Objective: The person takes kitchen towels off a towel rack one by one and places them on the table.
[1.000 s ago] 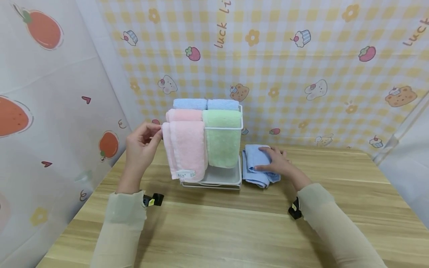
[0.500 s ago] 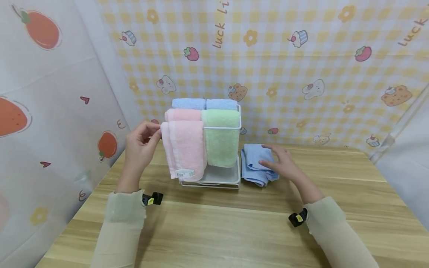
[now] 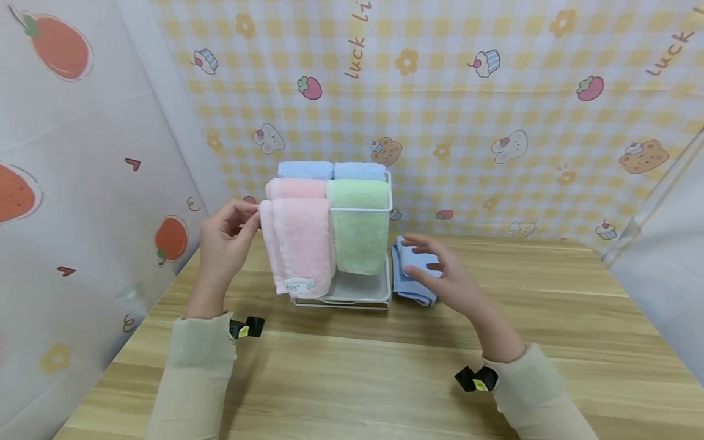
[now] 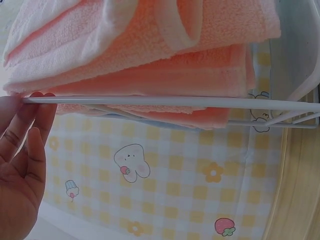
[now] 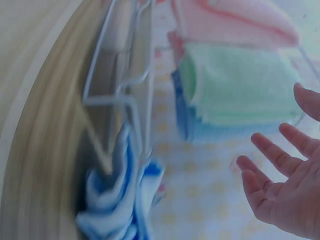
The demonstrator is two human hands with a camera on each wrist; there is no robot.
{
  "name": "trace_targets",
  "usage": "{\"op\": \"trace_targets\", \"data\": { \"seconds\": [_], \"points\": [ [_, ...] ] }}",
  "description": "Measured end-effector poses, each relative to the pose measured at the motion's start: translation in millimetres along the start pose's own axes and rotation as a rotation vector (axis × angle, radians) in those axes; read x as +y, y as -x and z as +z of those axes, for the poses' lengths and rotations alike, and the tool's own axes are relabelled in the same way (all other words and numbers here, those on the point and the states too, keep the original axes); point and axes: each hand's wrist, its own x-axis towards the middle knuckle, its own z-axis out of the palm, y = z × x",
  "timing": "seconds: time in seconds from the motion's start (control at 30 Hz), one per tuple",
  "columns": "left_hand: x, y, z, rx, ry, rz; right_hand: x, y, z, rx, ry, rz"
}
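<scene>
A white wire towel rack (image 3: 360, 210) stands on the table with folded towels draped over its bars. At its upper left front corner my left hand (image 3: 224, 241) pinches the frame; the left wrist view shows the fingertips on the end of a white rod (image 4: 150, 102). In front hangs a pink towel (image 3: 302, 244), beside a green towel (image 3: 360, 235), with blue towels (image 3: 360, 171) behind. My right hand (image 3: 451, 281) is in the air right of the rack, fingers spread and holding nothing. It partly hides a folded blue cloth (image 3: 409, 287) on the table.
A pale tray (image 3: 360, 287) forms the rack's base. The wooden table (image 3: 352, 379) reaches back to a yellow checked curtain (image 3: 440, 110), and a white printed curtain (image 3: 99, 159) hangs along the left.
My right hand has come off the folded blue cloth and lifted toward me, its fingers now clear of it. The left hand keeps its pinch on the rack.
</scene>
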Motion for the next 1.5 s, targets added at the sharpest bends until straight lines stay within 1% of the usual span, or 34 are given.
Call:
{"op": "trace_targets", "data": {
  "seconds": [0.23,0.4,0.57,0.73,0.97,1.3,1.5],
  "points": [
    [-2.8,0.1,0.7,0.001,0.001,-0.004,-24,-6,20,0.011,-0.110,-0.098],
    [-2.6,-0.3,0.7,-0.001,0.005,0.002,-33,-17,34,-0.001,-0.188,-0.166],
    [-1.7,-0.9,0.8,0.000,0.022,0.013,-45,-30,46,-0.005,-0.239,-0.217],
    [-2.0,-1.3,2.3,0.002,0.041,0.023,-56,-40,56,-0.015,-0.274,-0.213],
    [-1.3,0.0,2.2,0.009,0.046,0.003,-66,-54,68,-0.023,-0.334,-0.232],
    [-0.7,-0.3,1.7,0.015,0.039,0.018,-78,-69,78,-0.057,-0.379,-0.213],
    [-1.3,-0.4,1.3,0.011,0.053,0.021,-81,-80,82,-0.096,-0.448,-0.218]
  ]
}}
